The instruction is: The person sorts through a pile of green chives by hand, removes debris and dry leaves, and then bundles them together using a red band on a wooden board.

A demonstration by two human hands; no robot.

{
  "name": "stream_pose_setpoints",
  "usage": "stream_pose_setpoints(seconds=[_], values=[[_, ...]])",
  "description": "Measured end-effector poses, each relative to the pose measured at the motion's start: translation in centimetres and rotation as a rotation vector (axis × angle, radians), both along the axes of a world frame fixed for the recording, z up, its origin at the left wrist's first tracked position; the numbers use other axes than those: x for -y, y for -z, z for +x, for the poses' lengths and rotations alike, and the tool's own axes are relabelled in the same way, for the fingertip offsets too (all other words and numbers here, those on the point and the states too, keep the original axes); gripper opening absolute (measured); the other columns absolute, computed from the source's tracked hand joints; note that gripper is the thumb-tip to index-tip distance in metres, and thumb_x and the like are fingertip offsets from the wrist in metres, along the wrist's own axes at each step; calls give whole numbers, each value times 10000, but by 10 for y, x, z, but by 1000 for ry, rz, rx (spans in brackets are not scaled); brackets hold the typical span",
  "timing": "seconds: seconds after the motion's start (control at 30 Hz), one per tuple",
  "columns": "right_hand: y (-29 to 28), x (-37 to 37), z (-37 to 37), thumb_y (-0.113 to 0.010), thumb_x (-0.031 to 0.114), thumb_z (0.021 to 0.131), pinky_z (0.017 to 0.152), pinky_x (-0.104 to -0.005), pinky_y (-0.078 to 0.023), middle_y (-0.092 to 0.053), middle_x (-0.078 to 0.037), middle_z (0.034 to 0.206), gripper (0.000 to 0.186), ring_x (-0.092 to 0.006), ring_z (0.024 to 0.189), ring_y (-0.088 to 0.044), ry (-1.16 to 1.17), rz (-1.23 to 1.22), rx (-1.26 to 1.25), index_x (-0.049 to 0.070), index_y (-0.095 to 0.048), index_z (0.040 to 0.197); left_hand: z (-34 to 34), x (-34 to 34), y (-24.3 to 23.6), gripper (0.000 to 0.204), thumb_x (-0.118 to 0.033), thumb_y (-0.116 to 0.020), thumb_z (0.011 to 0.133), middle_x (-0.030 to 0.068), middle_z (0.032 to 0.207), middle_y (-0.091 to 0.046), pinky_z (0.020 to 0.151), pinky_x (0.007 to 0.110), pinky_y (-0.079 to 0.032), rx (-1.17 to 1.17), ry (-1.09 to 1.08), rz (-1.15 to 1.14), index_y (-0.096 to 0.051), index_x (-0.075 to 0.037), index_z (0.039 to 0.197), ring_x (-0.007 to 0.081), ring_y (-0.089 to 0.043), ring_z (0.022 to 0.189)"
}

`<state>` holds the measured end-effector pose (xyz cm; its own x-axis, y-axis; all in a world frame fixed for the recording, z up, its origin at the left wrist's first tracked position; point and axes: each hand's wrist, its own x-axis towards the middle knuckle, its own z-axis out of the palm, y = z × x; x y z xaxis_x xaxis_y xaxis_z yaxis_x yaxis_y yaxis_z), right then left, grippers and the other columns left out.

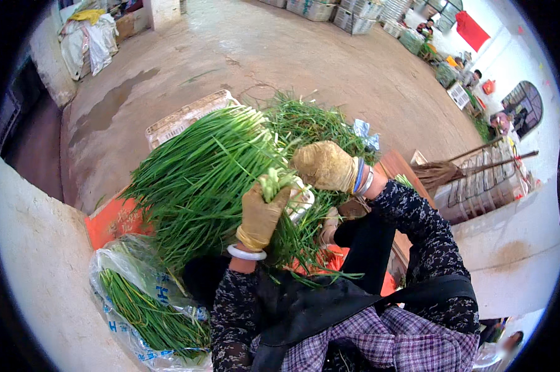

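My left hand (261,214), in a tan work glove, is closed around a small bunch of chives (271,185). The pale stem ends stick up out of the fist, and green leaves hang below it over my lap. Just right of those stem ends is my right hand (324,166), also gloved, with its fingers curled in; whatever they pinch is hidden. A large heap of chives (193,164) lies left of my hands, white ends toward the upper right, partly on a white plastic crate (184,118). Behind my right hand spreads a looser, tangled pile of green leaves (311,121).
A clear plastic bag (122,257) with more chives (153,313) sits at lower left, beside an orange sheet (115,220). A wooden board (407,180), a broom (441,173) and a large crate (481,186) stand at right. Other people sit along the far right wall.
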<state>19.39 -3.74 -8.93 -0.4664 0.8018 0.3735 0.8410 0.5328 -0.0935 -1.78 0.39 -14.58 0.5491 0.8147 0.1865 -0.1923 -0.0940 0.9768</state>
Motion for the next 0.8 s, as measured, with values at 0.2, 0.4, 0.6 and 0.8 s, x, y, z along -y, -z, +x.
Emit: stream_pose_setpoints(seconds=[0.2,0.4,0.6,0.8], values=[[-2,70,20,-638,177,888,679,-379,-544,-664,-137,882,219,-301,779,-665,283,-281,-389,30,-641,1050,-3,22,-48,192,-61,-687,828,35,903,-681,756,264,-502,49,290,-441,-666,2,1008,111,-623,807],[-50,104,12,-583,170,960,628,-294,-551,-696,-56,810,163,-139,693,-667,343,-360,-619,21,-619,1015,11,33,-67,172,-9,-607,881,100,876,-689,609,289,-547,69,207,-404,-613,16,1051,164,-654,676],[-22,146,103,-532,272,949,715,-354,-556,-699,-106,1016,275,-259,900,-689,853,-485,-21,100,-623,1143,18,11,-56,232,-85,-618,838,147,857,-700,654,320,-568,190,76,-431,-625,13,1048,217,-675,710],[-56,100,6,-663,355,869,766,-367,-543,-691,-88,979,331,-241,895,-677,623,-53,-282,131,-673,1113,21,29,-53,233,-101,-652,837,105,826,-687,620,312,-557,95,201,-440,-653,3,1046,186,-651,661]])
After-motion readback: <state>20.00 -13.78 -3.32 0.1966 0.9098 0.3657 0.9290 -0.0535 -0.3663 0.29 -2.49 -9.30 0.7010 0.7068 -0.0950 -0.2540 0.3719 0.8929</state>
